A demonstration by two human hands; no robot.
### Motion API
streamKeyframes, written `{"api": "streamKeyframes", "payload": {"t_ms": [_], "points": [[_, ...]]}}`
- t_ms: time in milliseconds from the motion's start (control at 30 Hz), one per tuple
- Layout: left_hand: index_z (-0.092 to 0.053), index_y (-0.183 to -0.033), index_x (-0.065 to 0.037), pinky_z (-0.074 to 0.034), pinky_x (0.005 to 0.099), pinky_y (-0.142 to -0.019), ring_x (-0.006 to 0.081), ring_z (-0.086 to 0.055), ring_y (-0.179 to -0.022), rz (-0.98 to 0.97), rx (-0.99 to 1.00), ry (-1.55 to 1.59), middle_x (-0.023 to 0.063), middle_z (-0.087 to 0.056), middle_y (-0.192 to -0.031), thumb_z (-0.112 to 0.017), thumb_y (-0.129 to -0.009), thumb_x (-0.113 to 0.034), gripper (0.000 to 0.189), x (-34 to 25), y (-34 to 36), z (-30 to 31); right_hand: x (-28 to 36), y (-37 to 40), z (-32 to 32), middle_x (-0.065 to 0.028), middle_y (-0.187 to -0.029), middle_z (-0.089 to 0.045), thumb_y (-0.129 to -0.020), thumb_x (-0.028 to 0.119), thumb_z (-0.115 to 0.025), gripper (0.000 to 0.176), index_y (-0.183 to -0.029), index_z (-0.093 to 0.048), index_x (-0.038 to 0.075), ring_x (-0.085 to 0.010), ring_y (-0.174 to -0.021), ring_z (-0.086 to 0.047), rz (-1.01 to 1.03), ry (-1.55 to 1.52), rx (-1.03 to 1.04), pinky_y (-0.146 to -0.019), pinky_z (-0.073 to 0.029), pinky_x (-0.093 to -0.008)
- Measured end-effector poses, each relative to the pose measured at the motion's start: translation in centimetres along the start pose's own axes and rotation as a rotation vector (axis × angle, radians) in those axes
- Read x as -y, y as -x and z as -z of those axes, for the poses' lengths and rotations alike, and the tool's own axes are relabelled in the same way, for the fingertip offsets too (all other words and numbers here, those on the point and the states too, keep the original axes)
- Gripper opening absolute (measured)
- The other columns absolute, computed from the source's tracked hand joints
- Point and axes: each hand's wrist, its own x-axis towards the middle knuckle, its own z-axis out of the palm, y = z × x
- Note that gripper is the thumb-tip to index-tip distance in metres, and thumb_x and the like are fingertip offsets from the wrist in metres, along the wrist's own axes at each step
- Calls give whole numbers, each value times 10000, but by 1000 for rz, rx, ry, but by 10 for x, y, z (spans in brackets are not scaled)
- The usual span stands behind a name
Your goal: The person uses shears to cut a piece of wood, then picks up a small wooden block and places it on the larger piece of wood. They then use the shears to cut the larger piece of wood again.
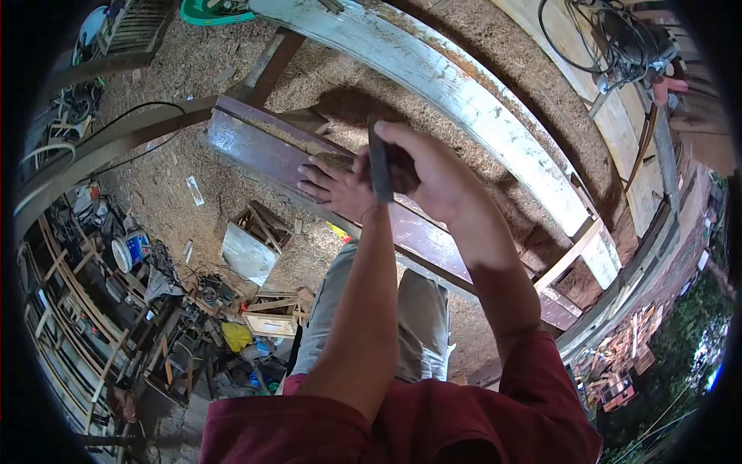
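Observation:
My left hand [334,185] rests flat, fingers spread, on a dark reddish-brown wooden plank [255,147] that runs diagonally in front of me. My right hand [429,174] is raised just above and beside it, closed around a thin dark flat object [379,162], possibly a phone or a sharpening stone; I cannot tell which. Both forearms reach forward from red sleeves, over my grey trousers [421,309].
A long white painted beam [464,100] lies beyond the plank on ground covered in sawdust. A small wooden box [255,240], scrap wood, a paint tin [127,251] and tools clutter the left. Cables [595,39] lie on boards at top right.

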Motion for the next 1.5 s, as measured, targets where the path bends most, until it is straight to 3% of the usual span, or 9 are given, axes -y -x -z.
{"api": "streamKeyframes", "payload": {"t_ms": [167, 233, 500, 833, 967, 1100, 1200, 1333, 1500], "points": [[-209, -1668, -68, -263, 775, -1139, 511, -99, -1589, -34, -43, 108, 211, -128, -1744, -529, -872, -424, 928, -10, 8, 21, 26, -14, -2, -223, -1065, -709, -1026, 310, -606, 413, -1168, -563, -75, -312, -972, -740, -12, -159, 1, -884, -632, -386], [-174, -1675, -95, -307, 737, -1143, 504, -125, -1584, -27, -47, 4, 192, -125, -1748, -574, -905, -475, 948, -10, 11, 22, 33, -11, -3, -247, -1144, -667, -1014, 318, -607, 482, -1252, -481, -83, -324, -1058, -708, -19, -153, -20, -907, -610, -406], [-175, -1677, -59, -265, 753, -1156, 507, -90, -1595, -35, -26, 69, 211, -107, -1750, -552, -899, -410, 933, -9, 9, 23, -7, 48, 2, -167, -1073, -677, -1065, 335, -466, 380, -1183, -575, -10, -279, -957, -677, 73, -154, 26, -874, -548, -404], [-161, -1685, -72, -300, 765, -1135, 510, -88, -1595, -48, -58, 60, 210, -99, -1753, -554, -916, -394, 922, -7, 9, 24, -110, 112, -13, -113, -1061, -662, -1060, 291, -494, 394, -1302, -585, -5, -221, -994, -644, 241, 86, -335, -946, -504, -378], [-165, -1683, -71, -294, 765, -1141, 507, -89, -1595, -46, -58, 79, 210, -103, -1750, -570, -914, -394, 927, -8, 9, 28, -139, 122, -8, -53, -996, -642, -1029, 204, -574, 334, -1300, -597, 11, -139, -910, -608, 281, 94, -463, -845, -495, -294], [-173, -1680, -69, -299, 764, -1139, 504, -95, -1594, -53, -111, 66, 214, -117, -1745, -577, -917, -404, 926, -5, 9, 19, -130, 148, -23, -33, -970, -602, -1064, 195, -578, 337, -1324, -558, -18, -97, -824, -550, 340, 225, -390, -756, -462, -271], [-179, -1679, -72, -298, 763, -1139, 503, -96, -1594, -45, -88, 86, 212, -125, -1744, -579, -918, -410, 924, -7, 10, 25, -110, 162, -16, -24, -948, -588, -1069, 237, -565, 351, -1321, -557, -8, -92, -814, -543, 317, 49, -382, -750, -446, -262], [-186, -1679, -81, -293, 760, -1146, 490, -100, -1598, -38, -83, 87, 197, -132, -1746, -580, -922, -425, 921, -7, 10, 25, -111, 179, -7, -31, -945, -583, -1069, 275, -553, 381, -1333, -531, 1, -102, -800, -526, 284, 123, -319, -746, -435, -264], [-190, -1680, -88, -314, 762, -1133, 479, -120, -1598, -32, -139, 56, 187, -149, -1743, -583, -928, -435, 916, -6, 11, 13, -84, 210, -32, -45, -860, -572, -1018, 220, -618, 355, -1280, -533, -4, -99, -734, -517, 505, 139, -331, -677, -430, -264]]}}
